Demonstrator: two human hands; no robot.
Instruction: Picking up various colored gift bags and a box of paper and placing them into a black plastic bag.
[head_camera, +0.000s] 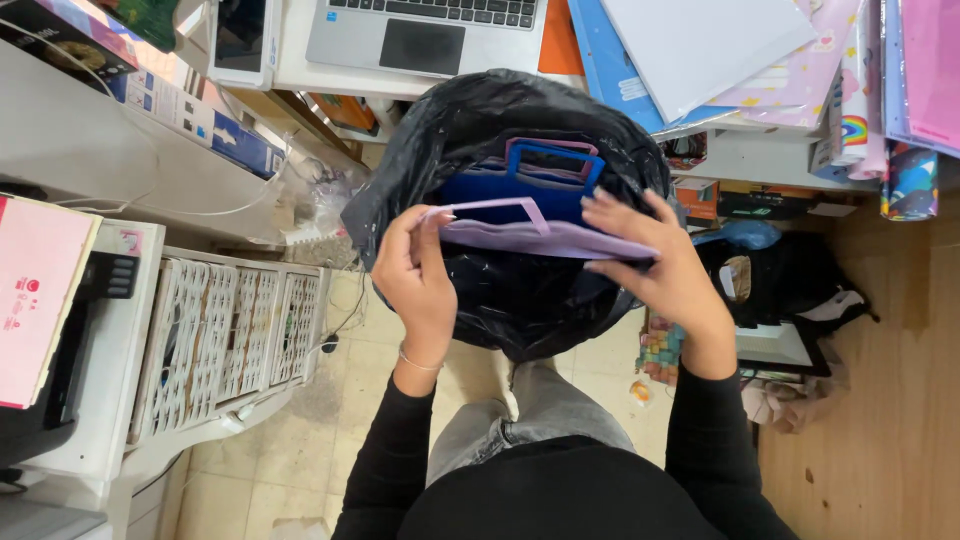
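Here, head view: the left hand (418, 268) and right hand (658, 262) each pinch one end of a flat lilac bag (545, 238), its long axis running left to right between them, both grips closed narrow on it. It sits over the open mouth of a black plastic sack (520, 300), just before a blue bag (520, 185) inside; laptop (425, 30) on the table edge beyond.

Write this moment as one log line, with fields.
left hand: holds lilac bag | right hand: holds its other end | location: above open black plastic sack | inside: blue bag
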